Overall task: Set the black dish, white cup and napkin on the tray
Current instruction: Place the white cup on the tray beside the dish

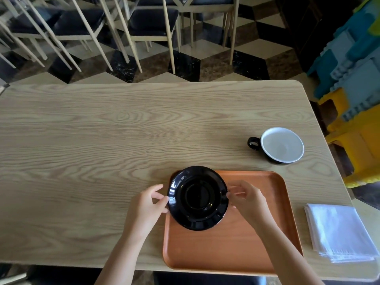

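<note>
Both hands reach in: left hand (148,204) and right hand (245,199) fingers grip the black dish (198,198) over the tray (232,243).

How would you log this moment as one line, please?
step: placing dish on tray | left hand, right hand: at dish rim | cup, napkin: on table

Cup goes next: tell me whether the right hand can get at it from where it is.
Probably yes. The right hand sits at the black dish, and only bare table lies between it and the cup. It must release the dish first.
</note>
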